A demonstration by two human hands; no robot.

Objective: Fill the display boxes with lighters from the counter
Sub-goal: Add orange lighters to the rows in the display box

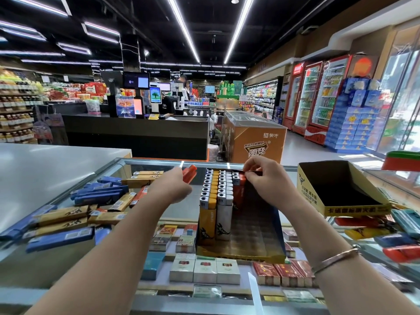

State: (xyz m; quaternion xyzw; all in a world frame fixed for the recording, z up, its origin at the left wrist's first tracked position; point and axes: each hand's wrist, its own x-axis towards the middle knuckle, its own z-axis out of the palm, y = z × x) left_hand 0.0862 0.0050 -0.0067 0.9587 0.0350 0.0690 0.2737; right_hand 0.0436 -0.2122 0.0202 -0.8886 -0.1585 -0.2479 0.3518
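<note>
Lighters: one red lighter [189, 173] pinched in your left hand [171, 189], just left of the part-filled display box [256, 244] | your right hand [268, 180] pinches that box's far rim | second box [354, 210] at right | loose lighters [75, 214] on the glass counter [181, 208], left.

Bright ceiling strip lights [181, 28] — glare on glass counter [386, 178], edges warped.

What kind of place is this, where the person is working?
Most likely a supermarket, at its tobacco counter. A checkout counter with screens stands ahead, red drink fridges line the right wall, and cigarette packs lie under the glass counter.
</note>
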